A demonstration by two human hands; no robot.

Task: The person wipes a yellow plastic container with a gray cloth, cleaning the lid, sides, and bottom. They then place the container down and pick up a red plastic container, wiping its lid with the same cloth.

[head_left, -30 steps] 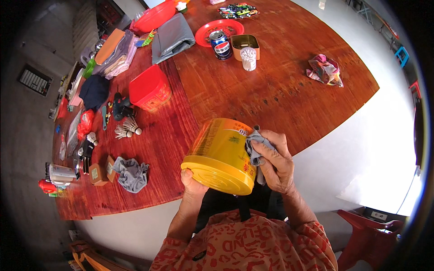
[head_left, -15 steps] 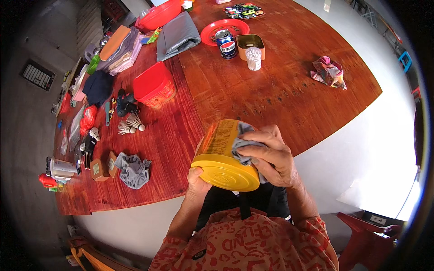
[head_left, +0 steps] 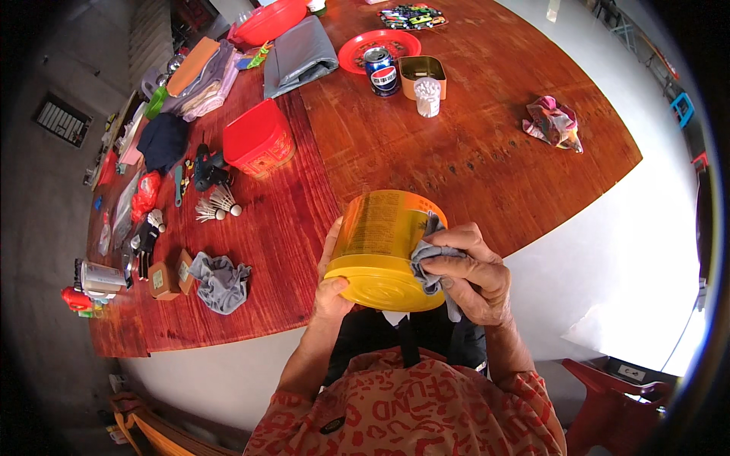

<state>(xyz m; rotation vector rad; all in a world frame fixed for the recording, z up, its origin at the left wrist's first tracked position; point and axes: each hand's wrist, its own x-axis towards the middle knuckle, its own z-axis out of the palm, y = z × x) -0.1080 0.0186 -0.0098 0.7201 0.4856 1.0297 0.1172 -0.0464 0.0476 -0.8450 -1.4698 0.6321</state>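
A round yellow and orange canister with a yellow plastic lid is held tilted over the table's near edge, the lid end toward me. My left hand is closed round its left side, thumb by the lid's rim. In my right hand a grey-blue cloth is bunched and pressed against the canister's right side, close to the lid. A second grey cloth lies crumpled on the table at left.
On the red-brown table stand a red plastic box, a soda can, a square tin and a tub of cotton swabs. Shuttlecocks, a power drill and a crumpled wrapper lie around. A red chair is at lower right.
The canister has tipped a little more upright. My right hand and the cloth have shifted slightly right along its side. More fingers of my left hand show behind it.
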